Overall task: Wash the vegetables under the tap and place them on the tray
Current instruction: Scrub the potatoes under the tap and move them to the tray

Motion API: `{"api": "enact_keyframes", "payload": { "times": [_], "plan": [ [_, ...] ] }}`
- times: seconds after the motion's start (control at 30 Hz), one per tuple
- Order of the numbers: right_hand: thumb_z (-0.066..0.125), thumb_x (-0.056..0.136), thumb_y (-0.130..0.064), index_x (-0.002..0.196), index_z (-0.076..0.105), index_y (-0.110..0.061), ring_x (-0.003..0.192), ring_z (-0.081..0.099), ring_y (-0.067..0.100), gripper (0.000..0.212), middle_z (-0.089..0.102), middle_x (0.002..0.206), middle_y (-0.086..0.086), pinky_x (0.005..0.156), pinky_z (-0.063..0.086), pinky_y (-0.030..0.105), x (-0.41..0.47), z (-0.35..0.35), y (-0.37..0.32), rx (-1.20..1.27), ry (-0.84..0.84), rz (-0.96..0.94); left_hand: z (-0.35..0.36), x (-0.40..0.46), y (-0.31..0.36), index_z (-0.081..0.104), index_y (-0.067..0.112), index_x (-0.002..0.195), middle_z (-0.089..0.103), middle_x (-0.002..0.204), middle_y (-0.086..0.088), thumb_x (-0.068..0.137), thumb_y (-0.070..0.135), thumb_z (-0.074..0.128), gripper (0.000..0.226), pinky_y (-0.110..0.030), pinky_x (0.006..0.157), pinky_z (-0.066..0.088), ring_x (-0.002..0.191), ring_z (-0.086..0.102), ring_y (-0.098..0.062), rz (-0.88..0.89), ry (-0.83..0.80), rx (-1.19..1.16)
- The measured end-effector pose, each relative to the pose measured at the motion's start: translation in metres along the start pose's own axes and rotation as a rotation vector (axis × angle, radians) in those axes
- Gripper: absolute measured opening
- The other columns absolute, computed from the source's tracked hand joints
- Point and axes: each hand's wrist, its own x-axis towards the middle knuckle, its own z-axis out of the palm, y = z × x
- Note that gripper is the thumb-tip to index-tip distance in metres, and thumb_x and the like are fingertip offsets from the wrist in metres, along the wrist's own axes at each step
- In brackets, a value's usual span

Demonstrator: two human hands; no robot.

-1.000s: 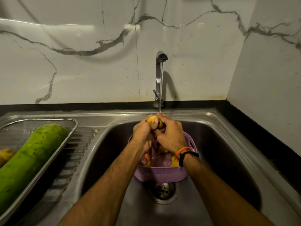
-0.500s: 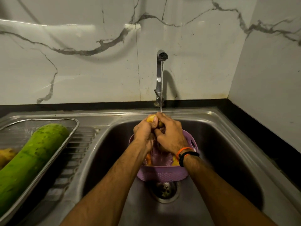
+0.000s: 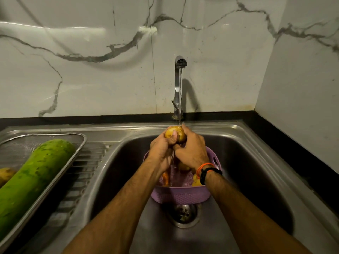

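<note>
both hands meet over the sink basin (image 3: 256,162), directly below the tap (image 3: 178,85). the left hand (image 3: 161,149) and the right hand (image 3: 192,149) have their fingers curled round a yellow-brown potato (image 3: 174,133) — the left thumb lies across its near face, the right fingers wrap its right side. a thin stream of water (image 3: 180,99) falls from the spout onto the top of the potato.

under the hands stands a purple perforated basket (image 3: 180,196) on the basin floor, just behind the drain (image 3: 183,214). inside it, partly hidden by the wrists, show an orange piece, likely a carrot (image 3: 165,177), and further yellow vegetables (image 3: 197,183); their number cannot be told. the right wrist carries an orange thread (image 3: 204,166) and a black band (image 3: 211,173).

at the left, a metal tray (image 3: 78,153) rests on the ribbed draining surface (image 3: 86,173) of the sink unit. in the tray lies a large green gourd (image 3: 34,178), set diagonally, with a second brownish vegetable (image 3: 6,175) just beside it at the frame edge — only partly in view. white marble-pattern wall panels (image 3: 91,79) stand behind the sink.
</note>
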Motion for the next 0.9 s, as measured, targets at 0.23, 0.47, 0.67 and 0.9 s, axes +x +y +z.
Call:
{"api": "enact_keyframes", "payload": {
  "times": [0.23,0.47,0.67,0.9],
  "plan": [
    [0.076,0.072,-0.004,0.135,0.058,-0.018,0.113,0.062,0.021,0.068,0.063,0.127,0.009,0.101,0.051,0.037,0.002,0.004,0.002,0.172,0.122,0.059,0.002,0.004,-0.002,0.049,-0.004,0.138,0.057,0.122,-0.027,0.097,-0.004,0.048,0.041,-0.037,0.073,0.059,0.095,0.062,-0.031,-0.011,-0.01,-0.066],
    [0.08,0.072,-0.004,0.13,0.062,-0.019,0.107,0.064,0.015,0.062,0.066,0.118,0.001,0.097,0.052,0.027,0.003,0.006,0.002,0.203,0.11,0.059,-0.001,0.009,-0.001,0.053,-0.002,0.134,0.058,0.129,-0.028,0.094,-0.006,0.052,0.041,-0.044,0.084,0.058,0.121,0.058,-0.039,-0.004,0.035,-0.099],
    [0.073,0.075,-0.01,0.144,0.048,-0.024,0.126,0.052,0.024,0.074,0.058,0.135,0.008,0.11,0.042,0.035,0.003,0.004,0.003,0.073,0.02,0.033,0.002,0.005,-0.005,0.058,0.005,0.131,0.065,0.12,-0.019,0.091,-0.008,0.056,0.042,-0.036,0.073,0.061,0.105,0.065,-0.03,0.021,0.043,-0.008],
    [0.082,0.067,-0.01,0.133,0.058,-0.026,0.113,0.06,0.014,0.072,0.06,0.13,0.004,0.098,0.052,0.03,0.01,0.007,0.01,0.249,0.082,0.088,-0.004,0.007,0.003,0.061,0.006,0.126,0.066,0.118,-0.02,0.093,0.002,0.058,0.033,-0.032,0.07,0.059,0.103,0.066,-0.029,0.016,0.018,0.084]
  ]
}}
